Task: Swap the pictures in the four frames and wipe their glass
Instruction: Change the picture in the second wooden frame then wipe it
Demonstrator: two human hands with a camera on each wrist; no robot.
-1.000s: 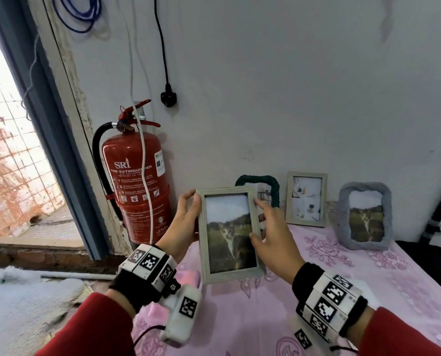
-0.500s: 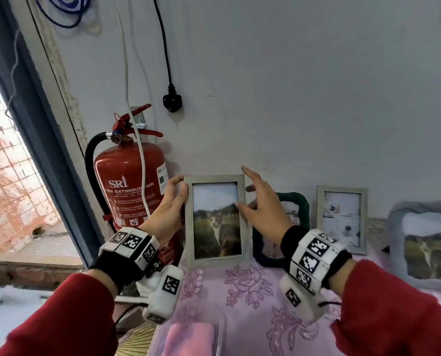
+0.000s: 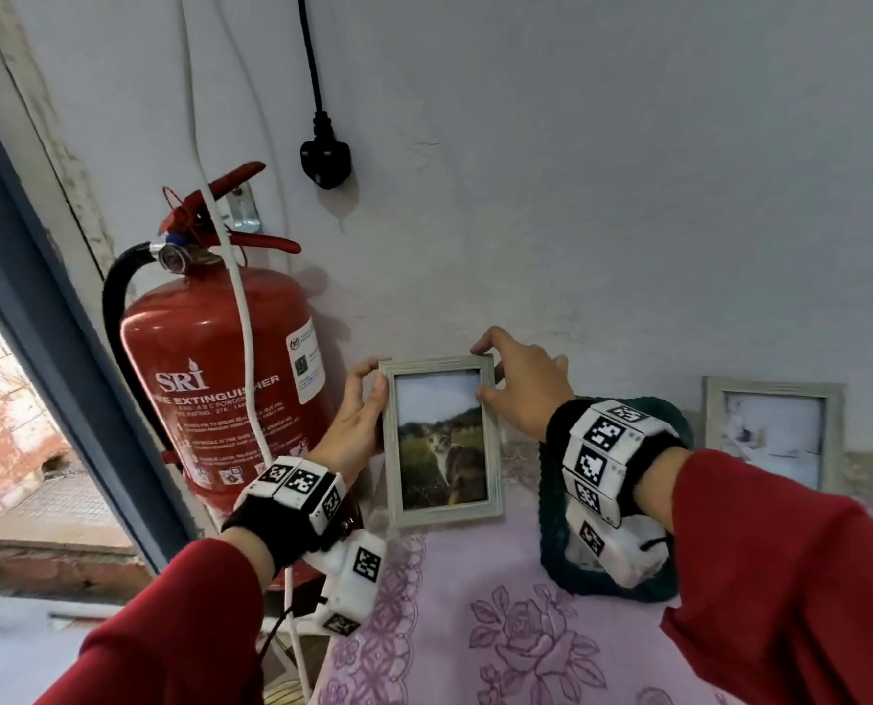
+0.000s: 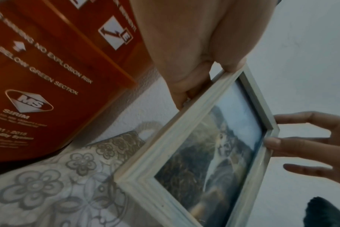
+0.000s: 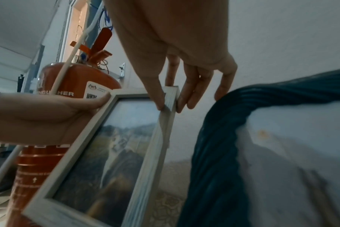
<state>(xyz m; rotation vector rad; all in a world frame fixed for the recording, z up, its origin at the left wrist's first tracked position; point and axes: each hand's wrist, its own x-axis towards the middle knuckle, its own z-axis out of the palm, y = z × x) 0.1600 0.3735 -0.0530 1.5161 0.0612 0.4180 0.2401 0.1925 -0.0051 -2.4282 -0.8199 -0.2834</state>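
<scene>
A pale wooden frame (image 3: 442, 440) with a cat picture stands upright at the back of the table, its lower edge down at the pink floral cloth (image 3: 500, 628). My left hand (image 3: 373, 384) grips its upper left edge, thumb on the front (image 4: 233, 67). My right hand (image 3: 490, 371) pinches the top right corner between thumb and fingers (image 5: 159, 99). A dark green knitted frame (image 3: 678, 424) stands just to the right, mostly hidden by my right wrist. Another pale frame (image 3: 775, 429) leans on the wall further right.
A red fire extinguisher (image 3: 211, 389) hangs on the wall close to the left of the cat frame, with a white cable (image 3: 244, 318) running down over it. A black plug (image 3: 325, 160) dangles above. The table's left edge lies just beyond the frame.
Both hands carried the cat frame from above the table's front back toward the wall and set it down beside the extinguisher. My right hand shifted up to the top right corner.
</scene>
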